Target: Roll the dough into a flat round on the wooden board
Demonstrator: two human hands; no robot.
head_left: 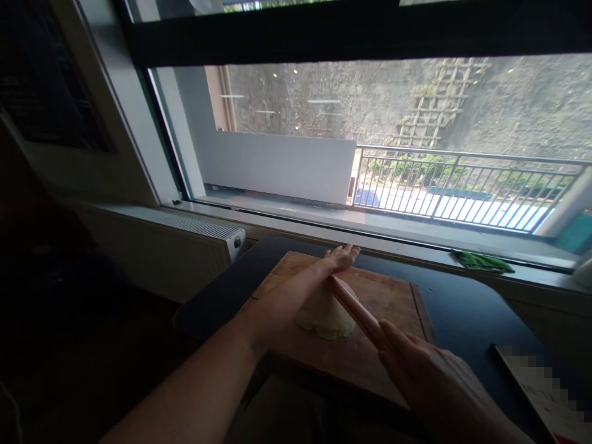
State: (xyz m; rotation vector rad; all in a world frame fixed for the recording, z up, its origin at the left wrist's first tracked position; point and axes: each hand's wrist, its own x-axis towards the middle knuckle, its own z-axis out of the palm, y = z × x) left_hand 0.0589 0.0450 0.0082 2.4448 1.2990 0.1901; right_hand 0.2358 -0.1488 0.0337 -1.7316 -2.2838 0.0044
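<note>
A pale yellow sheet of dough (324, 322), flat and soft-looking with a wavy near edge, lies just below the centre of the frame on a wooden board (391, 296), brown and smooth-grained. A smooth, slender wooden rolling pin (355, 303) slants across the dough's right side. At the pin's lower end, the right hand (423, 364) has its fingers closed around the wood. At the upper end lies the left hand (342, 258), its fingers loosely extended; whether they grip cannot be told. The board rests on a dark, matte worktop (462, 308) with rounded corners. Right of centre, a crumpled green cloth (481, 261) lies on the windowsill (416, 251). A white ribbed-top radiator (157, 246) stands at left; outside, a metal railing (456, 185) fronts rough grey stone.
</note>
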